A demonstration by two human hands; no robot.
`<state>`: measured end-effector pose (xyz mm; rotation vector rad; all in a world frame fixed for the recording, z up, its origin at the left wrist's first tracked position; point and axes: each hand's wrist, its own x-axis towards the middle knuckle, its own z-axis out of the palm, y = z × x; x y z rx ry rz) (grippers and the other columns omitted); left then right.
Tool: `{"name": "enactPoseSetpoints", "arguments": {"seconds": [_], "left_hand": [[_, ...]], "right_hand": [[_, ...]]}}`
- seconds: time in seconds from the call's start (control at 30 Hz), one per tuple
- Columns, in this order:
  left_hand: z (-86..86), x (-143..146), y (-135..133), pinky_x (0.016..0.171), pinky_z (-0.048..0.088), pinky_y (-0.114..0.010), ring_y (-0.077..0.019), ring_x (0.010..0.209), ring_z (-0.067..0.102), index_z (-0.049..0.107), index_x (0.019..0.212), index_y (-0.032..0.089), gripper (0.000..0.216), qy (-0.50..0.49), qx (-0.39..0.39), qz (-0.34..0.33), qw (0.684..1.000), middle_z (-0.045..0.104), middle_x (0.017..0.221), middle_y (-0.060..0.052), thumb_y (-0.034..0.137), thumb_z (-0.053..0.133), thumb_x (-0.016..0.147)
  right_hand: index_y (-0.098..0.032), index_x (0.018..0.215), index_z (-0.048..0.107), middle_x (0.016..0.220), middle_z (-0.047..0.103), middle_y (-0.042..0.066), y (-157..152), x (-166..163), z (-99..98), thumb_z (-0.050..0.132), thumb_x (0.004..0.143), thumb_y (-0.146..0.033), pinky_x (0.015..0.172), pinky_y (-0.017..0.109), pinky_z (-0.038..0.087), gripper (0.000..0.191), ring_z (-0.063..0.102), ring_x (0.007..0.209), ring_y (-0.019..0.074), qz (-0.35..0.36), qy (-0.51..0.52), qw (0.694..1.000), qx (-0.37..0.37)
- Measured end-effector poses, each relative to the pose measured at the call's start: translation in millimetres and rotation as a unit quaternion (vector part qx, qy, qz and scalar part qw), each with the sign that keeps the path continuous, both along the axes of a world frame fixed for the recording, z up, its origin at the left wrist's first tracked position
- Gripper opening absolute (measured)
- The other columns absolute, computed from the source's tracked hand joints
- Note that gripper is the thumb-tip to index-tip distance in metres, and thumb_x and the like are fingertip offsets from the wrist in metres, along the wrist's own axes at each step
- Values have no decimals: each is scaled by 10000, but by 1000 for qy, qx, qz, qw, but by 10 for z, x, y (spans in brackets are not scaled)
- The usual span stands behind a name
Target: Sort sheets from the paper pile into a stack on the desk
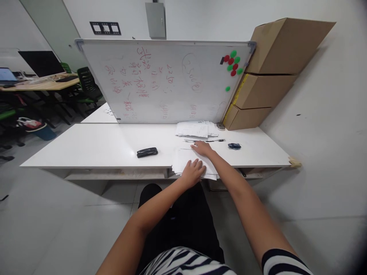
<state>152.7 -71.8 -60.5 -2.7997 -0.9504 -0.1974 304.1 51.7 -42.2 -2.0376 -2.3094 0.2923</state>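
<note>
A loose stack of white paper sheets (183, 159) lies at the front edge of the white table (94, 145), partly overhanging it. My left hand (192, 172) rests flat on the near part of the stack, fingers spread. My right hand (202, 148) lies on the far edge of the same sheets, fingers stretched out. Just beyond its fingertips a pen (210, 141) lies on the table. A second pile of printed papers (195, 129) sits further back.
A black stapler (147, 152) lies left of the sheets and a small dark clip (234, 146) to the right. A whiteboard (163, 82) with red writing and magnets leans behind; stacked cardboard boxes (266, 76) stand at the back right. Desks and chairs fill the far left.
</note>
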Motion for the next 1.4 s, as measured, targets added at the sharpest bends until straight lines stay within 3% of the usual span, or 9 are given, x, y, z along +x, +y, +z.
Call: {"name": "enactPoseSetpoints", "arguments": {"seconds": [0.23,0.57,0.7,0.8,0.9,1.03,1.13,1.23,1.4], "left_hand": [[-175,158,116,992,360,-530,-319,1315,401,393,1386,205,502,-44,17,37,998,441,1435,-161,195,434,887],[-264,220,118,1020,312,-595,-363,1335,380,439,1361,203,464,-97,15,115,988,446,1436,-166,202,419,897],[-208,234,74,1028,309,-599,-376,1342,368,397,1395,202,571,-68,-5,114,991,418,1454,-179,249,545,845],[-113,146,-74,1071,238,-622,-416,1390,261,318,1448,223,845,-52,-16,64,996,331,1509,-175,442,699,727],[9,-161,-132,1108,130,-639,-391,1438,134,267,1476,269,920,-105,7,38,994,241,1558,-139,643,627,717],[199,-1010,301,1119,119,-605,-335,1417,231,424,1381,257,550,-199,65,211,955,395,1481,-131,507,450,892],[188,-1750,795,1062,188,-629,-395,1361,297,488,1306,190,558,-227,70,339,910,460,1403,-186,532,478,866],[9,-2218,1092,992,325,-518,-353,1171,486,557,1194,186,513,-192,-1,314,930,585,1211,-165,552,519,837],[-189,-2330,1194,761,395,-358,-275,952,532,584,1026,207,401,-191,-40,298,934,621,1009,-110,560,488,864]], "right_hand": [[-176,1135,652,1238,612,137,-84,63,30,246,961,-548,931,392,364,577,555,1119,277,-10,-25,1000,4],[-160,1063,674,1174,653,141,-112,13,-2,198,989,-393,998,491,273,534,590,1059,269,-30,-54,998,11],[-144,1036,678,1100,682,151,-19,-23,20,289,970,-336,1061,544,163,439,594,1046,277,-24,-72,997,20],[-151,1117,643,1173,647,161,96,-49,54,375,936,-284,1093,551,99,349,539,1135,298,-26,-78,995,57],[-169,1287,525,1329,548,158,245,-53,75,334,925,-188,1107,518,129,410,452,1239,286,-38,-73,991,104],[-168,1402,393,1444,439,147,468,11,24,329,886,-107,1073,454,260,524,394,1302,264,-42,-82,990,106],[-166,1446,323,1522,328,143,606,96,-66,361,848,-67,1078,480,257,607,300,1380,271,-34,-116,989,83],[-168,1455,303,1519,339,146,684,197,-144,362,827,-24,1072,487,266,647,341,1366,262,-21,-159,985,60],[-158,1428,347,1438,453,172,716,339,-152,317,875,-22,947,383,394,570,505,1234,247,11,-198,979,44]]}}
